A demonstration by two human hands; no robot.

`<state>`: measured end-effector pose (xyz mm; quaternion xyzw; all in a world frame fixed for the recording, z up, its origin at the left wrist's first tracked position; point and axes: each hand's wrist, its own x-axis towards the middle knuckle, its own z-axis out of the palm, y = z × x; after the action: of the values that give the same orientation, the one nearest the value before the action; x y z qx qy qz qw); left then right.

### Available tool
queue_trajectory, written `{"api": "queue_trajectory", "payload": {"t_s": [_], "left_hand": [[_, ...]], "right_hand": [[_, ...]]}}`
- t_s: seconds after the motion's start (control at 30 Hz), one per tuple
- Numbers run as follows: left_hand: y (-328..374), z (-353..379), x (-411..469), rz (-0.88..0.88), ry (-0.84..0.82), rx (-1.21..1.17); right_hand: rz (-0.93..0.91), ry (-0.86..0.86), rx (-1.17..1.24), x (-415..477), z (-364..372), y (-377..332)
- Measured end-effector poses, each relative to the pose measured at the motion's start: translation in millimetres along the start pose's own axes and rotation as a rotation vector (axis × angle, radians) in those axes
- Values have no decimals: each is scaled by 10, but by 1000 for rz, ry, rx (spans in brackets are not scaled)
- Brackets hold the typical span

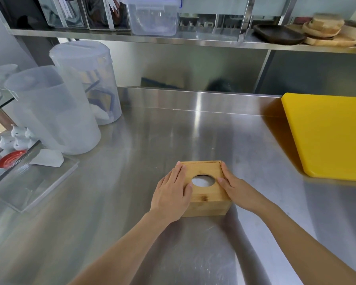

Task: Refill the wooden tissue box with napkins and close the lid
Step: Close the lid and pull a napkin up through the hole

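Observation:
A square wooden tissue box (208, 199) stands on the steel counter in front of me. Its lid (202, 168) lies flat on top, and something white shows through the oval hole (203, 180). My left hand (172, 192) lies flat on the left part of the lid with the fingers together and the palm over the box's left edge. My right hand (234, 187) presses against the box's right side, thumb on the lid beside the hole.
Two tall translucent plastic containers (56, 112) stand at the back left, next to a clear tray (35, 184) holding a white folded napkin (47, 158). A yellow cutting board (329, 134) lies at the right. A steel shelf (173, 39) above carries bins and wooden plates.

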<state>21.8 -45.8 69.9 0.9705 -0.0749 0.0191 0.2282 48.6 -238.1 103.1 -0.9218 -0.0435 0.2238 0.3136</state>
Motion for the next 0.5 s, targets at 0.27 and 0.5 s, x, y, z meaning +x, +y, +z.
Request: {"api": "queue_trajectory", "payload": {"t_s": [0.27,0.5], "left_hand": [[219,74,204,65,36,105],[193,178,219,42,47,111]], "right_hand": [[-150,229,-246,32,-23,-69],[-430,259,-424,93,71,-161]]}}
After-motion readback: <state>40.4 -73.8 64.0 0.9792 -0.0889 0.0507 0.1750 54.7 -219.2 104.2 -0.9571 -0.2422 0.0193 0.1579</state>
